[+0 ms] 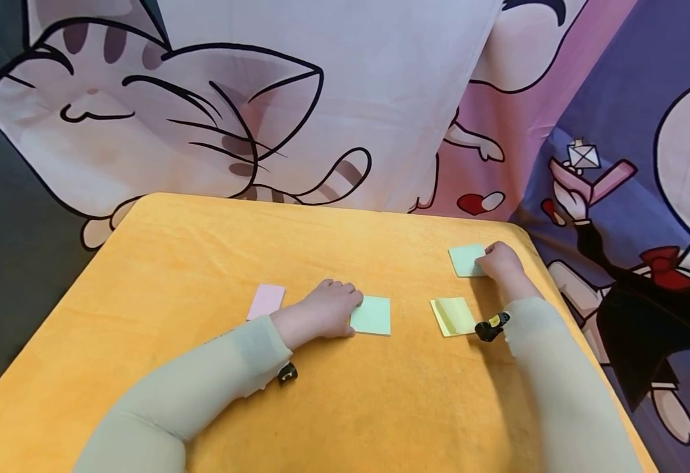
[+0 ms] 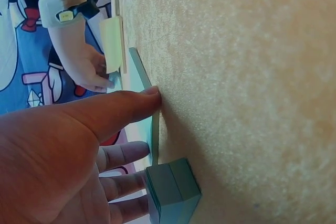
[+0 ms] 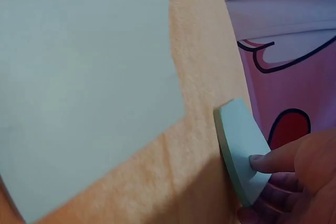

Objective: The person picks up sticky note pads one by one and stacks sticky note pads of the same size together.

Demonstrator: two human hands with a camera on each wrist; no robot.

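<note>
In the head view, my left hand [image 1: 327, 309] is at the left end of a mint-green sticky note pad [image 1: 372, 316]. Its thumb [image 2: 149, 95] lies along the pad's near edge, with the index finger on the pad's other side. Beside the other fingers, the left wrist view shows a darker green block [image 2: 173, 187], hidden by the hand from above. At the far right, my right hand [image 1: 501, 263] pinches a second mint-green pad [image 1: 464, 261] by its right side. The right thumb [image 3: 262, 162] presses on that pad's face, the other fingers curled at its edge.
A yellow sticky note pad [image 1: 453, 316] with a raised sheet lies nearer me than the right hand's pad. A pink pad [image 1: 266, 301] is left of my left hand, partly covered by the forearm. The orange-covered table [image 1: 203, 243] ends at a cartoon-printed curtain [image 1: 380, 131].
</note>
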